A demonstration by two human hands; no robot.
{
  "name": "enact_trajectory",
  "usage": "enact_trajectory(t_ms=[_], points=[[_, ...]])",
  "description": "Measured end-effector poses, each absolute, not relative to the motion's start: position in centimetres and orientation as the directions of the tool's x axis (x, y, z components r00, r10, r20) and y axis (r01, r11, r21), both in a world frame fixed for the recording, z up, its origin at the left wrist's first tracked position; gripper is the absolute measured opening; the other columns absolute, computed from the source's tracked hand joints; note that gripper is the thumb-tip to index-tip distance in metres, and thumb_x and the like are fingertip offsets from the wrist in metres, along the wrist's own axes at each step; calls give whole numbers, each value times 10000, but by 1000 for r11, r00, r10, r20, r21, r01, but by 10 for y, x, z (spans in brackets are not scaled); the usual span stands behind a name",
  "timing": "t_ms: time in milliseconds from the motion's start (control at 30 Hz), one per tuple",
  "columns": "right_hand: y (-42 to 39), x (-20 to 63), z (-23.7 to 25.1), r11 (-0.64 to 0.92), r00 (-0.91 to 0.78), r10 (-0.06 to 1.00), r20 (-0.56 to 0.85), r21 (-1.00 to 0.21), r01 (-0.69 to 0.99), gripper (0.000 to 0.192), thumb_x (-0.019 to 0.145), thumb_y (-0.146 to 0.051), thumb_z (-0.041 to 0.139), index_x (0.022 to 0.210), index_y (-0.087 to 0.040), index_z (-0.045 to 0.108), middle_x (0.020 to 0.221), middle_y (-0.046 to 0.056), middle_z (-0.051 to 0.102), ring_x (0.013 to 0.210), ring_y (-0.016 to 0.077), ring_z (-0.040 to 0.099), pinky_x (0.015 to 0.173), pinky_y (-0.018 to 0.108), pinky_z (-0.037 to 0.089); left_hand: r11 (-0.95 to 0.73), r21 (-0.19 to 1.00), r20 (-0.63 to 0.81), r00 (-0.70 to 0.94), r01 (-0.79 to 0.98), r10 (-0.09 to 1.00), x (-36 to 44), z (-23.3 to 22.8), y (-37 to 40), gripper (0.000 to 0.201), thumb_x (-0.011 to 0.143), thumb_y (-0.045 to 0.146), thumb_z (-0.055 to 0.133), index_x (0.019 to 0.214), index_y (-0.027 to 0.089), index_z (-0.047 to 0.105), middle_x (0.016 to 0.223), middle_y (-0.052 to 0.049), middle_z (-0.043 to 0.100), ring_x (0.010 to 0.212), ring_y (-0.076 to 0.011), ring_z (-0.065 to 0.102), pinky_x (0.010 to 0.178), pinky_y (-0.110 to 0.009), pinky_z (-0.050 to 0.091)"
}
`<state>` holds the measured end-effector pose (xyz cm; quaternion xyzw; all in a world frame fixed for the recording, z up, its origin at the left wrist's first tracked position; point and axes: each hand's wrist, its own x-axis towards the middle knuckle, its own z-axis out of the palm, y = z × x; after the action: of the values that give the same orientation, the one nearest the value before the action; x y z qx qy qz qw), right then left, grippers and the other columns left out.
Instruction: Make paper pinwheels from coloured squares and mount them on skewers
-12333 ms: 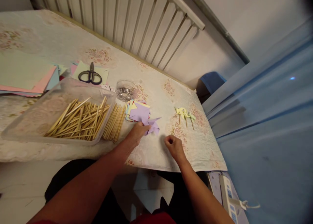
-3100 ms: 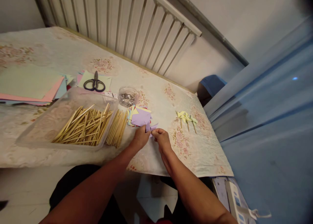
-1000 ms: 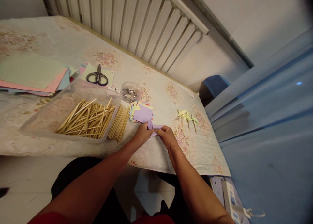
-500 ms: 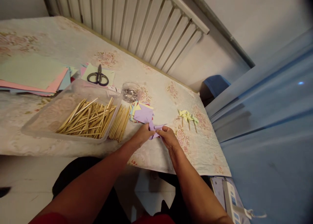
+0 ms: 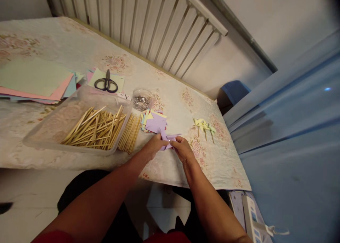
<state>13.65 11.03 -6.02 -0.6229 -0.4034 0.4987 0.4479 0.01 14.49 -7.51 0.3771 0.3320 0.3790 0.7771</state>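
Observation:
Between my two hands is a purple paper pinwheel (image 5: 164,137), its blades folded in toward the middle. My left hand (image 5: 156,143) pinches it from the left, and my right hand (image 5: 181,146) grips its right side. Both thumbs meet at the centre, where a tiny bright spot shows. Just beyond my left hand lies a stack of cut coloured paper pieces (image 5: 156,122), purple on top. A round clear dish (image 5: 142,100) of small shiny metal pieces stands behind that stack. To the right lie several finished yellow and green pinwheels (image 5: 204,125) on short sticks.
A clear plastic bin (image 5: 53,136) holds many wooden sticks (image 5: 97,129), with a row of sticks (image 5: 130,134) beside it. Scissors (image 5: 106,83) rest on paper squares behind. Large coloured sheets (image 5: 32,76) lie far left. A power strip (image 5: 251,214) sits below the table's right end.
My hands stay nearly in place on the purple pinwheel. The tiny bright spot now shows between the thumbs at its centre.

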Motion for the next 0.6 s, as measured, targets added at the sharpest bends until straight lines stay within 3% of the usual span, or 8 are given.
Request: enact_trajectory(t_ms=[133,367,500,600], points=[[109,133,-58,-262,197,949,-246,-963,64,136,584,-273,688,641,-180,607,516,-55,524,444,73,359,464,223,267,424,830,-238,458,-362,857,2,-77,146,319,584,153,699,894,94,658,755,-29,688,662,-141,603,648,-255,454],[101,133,-49,-251,164,952,-260,-965,-73,245,606,-368,737,738,-185,640,680,8,645,600,140,545,589,260,430,416,815,-223,444,-403,868,4,-82,147,341,579,178,721,905,108,652,776,-18,691,665,-128,603,655,-245,458],[95,141,-48,-261,225,933,-279,-959,-110,291,628,-433,739,767,-194,650,694,2,632,617,139,545,606,268,439,453,793,-237,478,-408,846,2,-83,147,355,566,178,719,907,104,654,783,-27,693,666,-132,602,659,-253,456],[92,154,-58,-252,329,911,-249,-967,-35,268,646,-427,721,749,-192,644,649,-13,606,585,128,520,599,269,428,448,801,-257,448,-397,856,2,-83,148,341,567,191,716,891,104,655,769,-24,687,647,-122,589,642,-245,444]])
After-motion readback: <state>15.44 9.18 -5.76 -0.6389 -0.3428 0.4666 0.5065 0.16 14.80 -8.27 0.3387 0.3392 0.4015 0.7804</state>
